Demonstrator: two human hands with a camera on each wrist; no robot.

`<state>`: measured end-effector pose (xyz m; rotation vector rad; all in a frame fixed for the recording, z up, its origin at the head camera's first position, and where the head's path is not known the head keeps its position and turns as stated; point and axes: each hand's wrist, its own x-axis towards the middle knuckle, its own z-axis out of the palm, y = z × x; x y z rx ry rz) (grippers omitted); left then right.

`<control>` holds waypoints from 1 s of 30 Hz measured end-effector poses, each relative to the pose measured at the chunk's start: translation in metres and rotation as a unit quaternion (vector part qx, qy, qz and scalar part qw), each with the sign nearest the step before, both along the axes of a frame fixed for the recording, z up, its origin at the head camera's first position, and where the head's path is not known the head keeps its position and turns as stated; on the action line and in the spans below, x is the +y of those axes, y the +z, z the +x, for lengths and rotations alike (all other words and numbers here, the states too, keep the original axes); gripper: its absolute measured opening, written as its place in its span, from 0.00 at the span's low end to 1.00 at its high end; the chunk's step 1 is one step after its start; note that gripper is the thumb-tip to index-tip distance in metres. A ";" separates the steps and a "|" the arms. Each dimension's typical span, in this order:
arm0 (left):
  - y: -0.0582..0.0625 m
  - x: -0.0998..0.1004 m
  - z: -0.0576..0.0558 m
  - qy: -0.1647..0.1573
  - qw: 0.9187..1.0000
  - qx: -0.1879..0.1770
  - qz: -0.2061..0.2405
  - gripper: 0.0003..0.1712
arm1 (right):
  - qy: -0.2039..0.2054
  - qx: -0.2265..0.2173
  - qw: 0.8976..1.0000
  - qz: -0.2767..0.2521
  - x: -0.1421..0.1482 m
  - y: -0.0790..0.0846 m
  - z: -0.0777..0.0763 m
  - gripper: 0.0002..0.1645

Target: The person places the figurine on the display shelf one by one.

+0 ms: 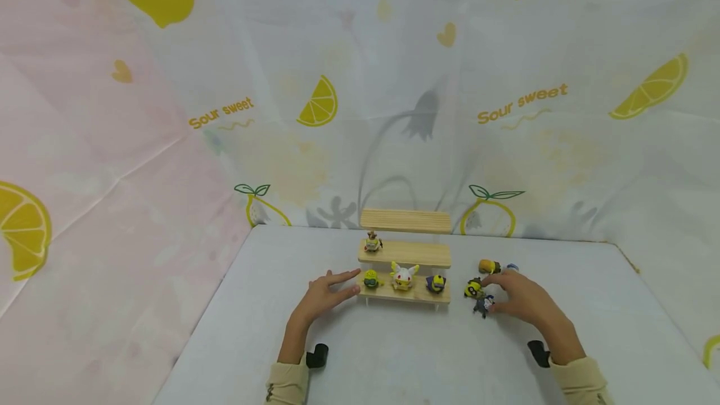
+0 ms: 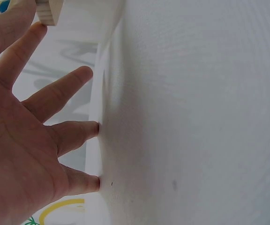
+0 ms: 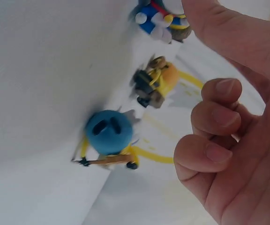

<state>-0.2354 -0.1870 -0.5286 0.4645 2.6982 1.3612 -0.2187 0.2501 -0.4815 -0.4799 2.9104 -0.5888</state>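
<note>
the right hand (image 1: 523, 297) is bringing its index fingertip to the yellow goggled figure (image 1: 474, 287) and its thumb to the grey figure (image 1: 484, 306); the right wrist view is showing three other fingers curling loosely, and whether the hand is pinching anything i cannot tell. the left hand (image 1: 325, 295) is gripping nothing: its fingers are spreading wide and straight, the index tip touching the left end of the wooden stand (image 1: 382, 224).

the work is looking roughly half done. four figures are standing on the stand: the hat-wearing figure (image 1: 372, 242) at the middle tier's left end, and along the lower tier the green figure (image 1: 370, 279) at the left end, the white eared figure (image 1: 402, 276) near the centre, the purple-and-yellow figure (image 1: 435, 284) near the right end. at least four are remaining on the tabletop (image 1: 405, 355), between the stand's right end and the tabletop's right edge.

of these, the goggled one is showing a rounded yellow body with dark patches; the grey one is lying just in front of it, nearer the tabletop's front edge. the orange-and-yellow figure (image 1: 488, 265) is lying nearer the back edge, and the blue-topped figure (image 3: 109, 132) is carrying a brown bar-like piece.
</note>
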 end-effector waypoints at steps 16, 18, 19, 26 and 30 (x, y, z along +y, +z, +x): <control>0.002 0.000 0.001 0.002 1.000 0.005 0.000 0.26 | 0.039 0.010 0.996 0.079 -0.024 0.003 -0.002 0.21; 0.002 0.000 0.000 0.004 1.000 0.005 -0.002 0.26 | 0.044 0.017 0.995 0.089 -0.027 0.004 -0.002 0.21; 0.002 0.000 0.000 0.004 1.000 0.004 -0.002 0.26 | 0.046 0.022 0.994 0.093 -0.028 0.004 -0.001 0.22; 0.001 0.001 0.001 0.000 1.000 0.004 0.001 0.26 | 0.071 0.066 0.985 0.141 -0.035 0.000 0.001 0.23; 0.002 0.001 0.001 0.002 1.000 0.004 0.002 0.27 | 0.075 0.080 0.984 0.142 -0.037 -0.004 0.003 0.22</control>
